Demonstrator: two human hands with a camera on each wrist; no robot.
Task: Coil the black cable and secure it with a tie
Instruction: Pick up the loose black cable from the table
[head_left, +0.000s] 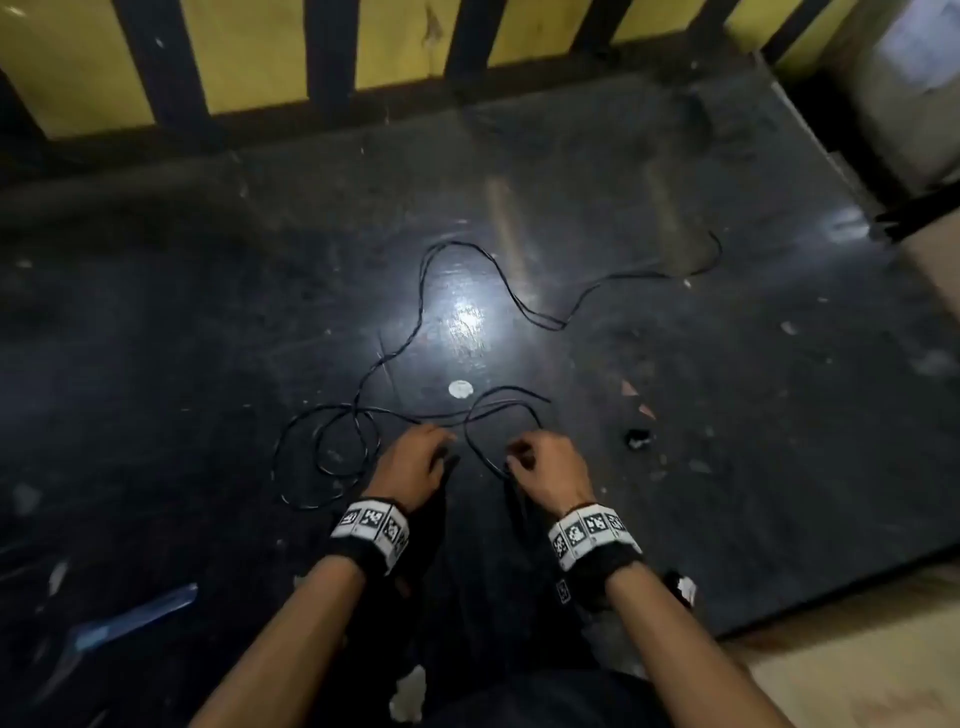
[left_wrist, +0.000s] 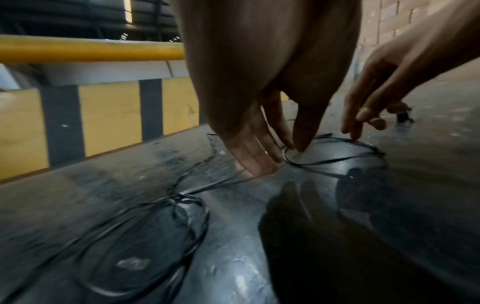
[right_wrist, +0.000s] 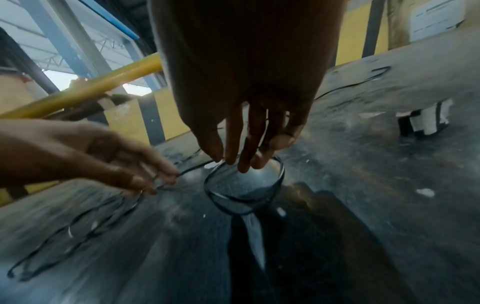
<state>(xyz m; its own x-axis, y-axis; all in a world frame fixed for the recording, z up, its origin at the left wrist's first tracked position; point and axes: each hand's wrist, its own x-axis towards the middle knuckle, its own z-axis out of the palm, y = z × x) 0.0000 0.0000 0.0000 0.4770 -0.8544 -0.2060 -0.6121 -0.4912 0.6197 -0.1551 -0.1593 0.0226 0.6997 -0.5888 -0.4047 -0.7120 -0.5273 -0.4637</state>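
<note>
We see the black cable (head_left: 470, 291) sprawled loose over the dark floor (head_left: 727, 389), nearly all of it uncoiled: a long wavy run reaches far toward the striped barrier (head_left: 78, 67), a couple of slack loops lie to the left, one small loop sits between the hands. The left hand (head_left: 415, 462) comes down on the strand with fingers (left_wrist: 255, 162) mostly straight, tips touching or just above it; no closed hold shows. The right hand (head_left: 545, 462) hangs over the small loop, fingertips (right_wrist: 244, 164) bunched at its rim; whether they actually pinch the cable we cannot tell, blur hides it.

Risks, as we judge them:
- The thin cable lies flat on the slick floor, so fingertips could slide off without lifting it.
- The left loops cross each other; pulling slack through could tighten them into a knot.
- The far run could drag and snag the debris scraps (head_left: 638, 439) just right of the hands.
- Uneven loops could spring open if one hand lets go.
- No tie is clearly visible, so the coil may have to be held one-handed while one is found.
</note>
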